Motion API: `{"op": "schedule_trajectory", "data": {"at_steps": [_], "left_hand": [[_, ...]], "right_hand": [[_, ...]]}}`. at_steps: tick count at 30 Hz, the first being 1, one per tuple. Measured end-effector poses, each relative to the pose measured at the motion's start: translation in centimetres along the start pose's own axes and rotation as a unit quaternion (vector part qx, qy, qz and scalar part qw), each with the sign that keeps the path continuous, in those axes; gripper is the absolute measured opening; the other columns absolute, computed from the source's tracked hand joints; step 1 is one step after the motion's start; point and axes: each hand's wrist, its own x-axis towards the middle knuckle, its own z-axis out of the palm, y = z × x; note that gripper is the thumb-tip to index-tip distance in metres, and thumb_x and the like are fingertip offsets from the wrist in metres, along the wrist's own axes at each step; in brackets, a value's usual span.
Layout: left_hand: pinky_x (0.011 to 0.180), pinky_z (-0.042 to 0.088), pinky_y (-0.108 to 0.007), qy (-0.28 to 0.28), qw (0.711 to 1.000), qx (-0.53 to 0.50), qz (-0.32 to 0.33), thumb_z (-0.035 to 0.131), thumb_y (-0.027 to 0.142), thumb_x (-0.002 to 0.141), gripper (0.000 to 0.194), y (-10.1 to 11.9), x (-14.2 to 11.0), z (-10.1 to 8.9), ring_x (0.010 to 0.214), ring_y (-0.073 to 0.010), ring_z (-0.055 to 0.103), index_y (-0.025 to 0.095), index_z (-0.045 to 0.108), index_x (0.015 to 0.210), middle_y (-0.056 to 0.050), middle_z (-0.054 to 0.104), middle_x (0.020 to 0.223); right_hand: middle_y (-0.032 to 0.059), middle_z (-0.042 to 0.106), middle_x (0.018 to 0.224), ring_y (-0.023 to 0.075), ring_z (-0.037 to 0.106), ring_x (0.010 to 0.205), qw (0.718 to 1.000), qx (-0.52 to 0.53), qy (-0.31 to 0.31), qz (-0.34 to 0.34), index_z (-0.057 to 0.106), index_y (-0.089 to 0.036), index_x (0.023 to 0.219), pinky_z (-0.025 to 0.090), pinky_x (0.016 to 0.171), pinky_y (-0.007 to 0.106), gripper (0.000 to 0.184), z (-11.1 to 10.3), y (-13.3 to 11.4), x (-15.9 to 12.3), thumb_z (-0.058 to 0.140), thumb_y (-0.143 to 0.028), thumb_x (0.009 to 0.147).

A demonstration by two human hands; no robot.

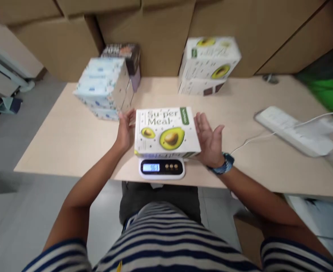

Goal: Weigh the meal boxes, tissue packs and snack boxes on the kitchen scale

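Observation:
A white "Super Meal" box (pixel 166 130) with avocado pictures lies flat on a small white digital kitchen scale (pixel 162 174), covering its platform. The scale's lit display shows digits that are slightly blurred. My left hand (pixel 125 130) is at the box's left side, its fingers partly hidden behind the edge. At the right side my right hand (pixel 210 141) has its fingers stretched out and thumb spread, palm toward the box. Whether either hand touches the box is hard to tell. A patterned blue band (pixel 225 164) is around my right wrist.
Wrapped tissue packs (pixel 102 85) stand at the back left, beside a dark box (pixel 126 56). Another avocado box (pixel 210 58) sits on a second white box (pixel 200 87) at the back. A power strip (pixel 293 130) with cables lies right. Cardboard boxes (pixel 160 41) line the rear.

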Motion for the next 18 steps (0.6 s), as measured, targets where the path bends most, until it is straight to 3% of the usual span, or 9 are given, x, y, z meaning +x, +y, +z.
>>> {"op": "schedule_trajectory", "data": {"at_steps": [3, 7, 9, 11, 13, 15, 18], "left_hand": [[0.122, 0.053, -0.053, 0.053, 0.998, 0.046, 0.002, 0.035, 0.108, 0.083, 0.103, 0.6, -0.5, -0.5, 0.149, -0.0359, 0.061, 0.027, 0.066, 0.138, -0.016, 0.068, 0.153], [0.124, 0.051, -0.056, 0.066, 0.994, 0.084, 0.037, 0.031, 0.102, 0.09, 0.097, 1.0, -0.3, -1.3, 0.151, -0.0358, 0.06, 0.027, 0.065, 0.143, -0.016, 0.065, 0.159], [0.123, 0.052, -0.058, 0.072, 0.99, 0.108, 0.052, 0.034, 0.101, 0.09, 0.094, 2.4, -0.2, -2.2, 0.152, -0.0365, 0.06, 0.028, 0.065, 0.142, -0.015, 0.065, 0.16], [0.124, 0.054, -0.061, 0.109, 0.987, 0.095, 0.075, 0.049, 0.099, 0.087, 0.085, 4.8, -0.5, -3.7, 0.151, -0.0365, 0.062, 0.032, 0.069, 0.137, -0.013, 0.068, 0.156], [0.131, 0.05, -0.064, 0.171, 0.978, 0.032, 0.117, 0.055, 0.095, 0.087, 0.072, 7.5, -1.7, -5.4, 0.154, -0.0353, 0.061, 0.04, 0.074, 0.129, -0.004, 0.072, 0.154], [0.142, 0.04, -0.065, 0.229, 0.96, -0.037, 0.157, 0.041, 0.093, 0.092, 0.065, 9.4, -3.7, -6.1, 0.164, -0.0328, 0.05, 0.049, 0.079, 0.123, 0.008, 0.071, 0.155], [0.147, 0.027, -0.067, 0.221, 0.968, -0.053, 0.109, 0.033, 0.09, 0.096, 0.068, 8.9, -7.0, -4.4, 0.171, -0.0333, 0.04, 0.049, 0.082, 0.121, 0.009, 0.069, 0.159]], "right_hand": [[-0.0042, 0.015, 0.189, 0.0218, 0.014, 0.178, 1.0, 0.011, 0.01, 0.011, 0.031, -0.042, 0.176, 0.011, 0.15, 0.051, 0.122, 0.5, -0.2, 0.3, 0.033, -0.113, 0.077], [-0.0048, 0.016, 0.188, 0.0204, 0.015, 0.178, 0.999, 0.03, 0.039, 0.003, 0.028, -0.043, 0.177, 0.011, 0.15, 0.051, 0.118, 0.6, -0.3, 1.0, 0.03, -0.11, 0.081], [-0.0048, 0.019, 0.187, 0.0195, 0.018, 0.178, 0.997, 0.038, 0.067, 0.016, 0.03, -0.043, 0.176, 0.011, 0.15, 0.051, 0.114, 0.3, -0.4, 1.3, 0.031, -0.109, 0.084], [-0.0029, 0.021, 0.187, 0.0191, 0.021, 0.177, 0.994, 0.046, 0.095, 0.033, 0.031, -0.041, 0.177, 0.012, 0.15, 0.05, 0.115, -0.3, -0.3, 1.9, 0.027, -0.108, 0.084], [-0.0001, 0.021, 0.187, 0.0192, 0.022, 0.177, 0.99, 0.055, 0.126, 0.038, 0.029, -0.037, 0.178, 0.013, 0.149, 0.051, 0.117, -1.1, -0.1, 2.7, 0.02, -0.108, 0.085], [-0.0003, 0.017, 0.188, 0.0189, 0.018, 0.177, 0.985, 0.061, 0.154, 0.037, 0.023, -0.037, 0.179, 0.011, 0.149, 0.053, 0.117, -1.8, 0.2, 3.4, 0.014, -0.107, 0.086], [-0.0045, 0.013, 0.188, 0.0191, 0.01, 0.178, 0.984, 0.064, 0.164, 0.033, 0.026, -0.042, 0.178, 0.008, 0.149, 0.054, 0.114, -1.2, 0.7, 3.5, 0.016, -0.108, 0.085]]}}
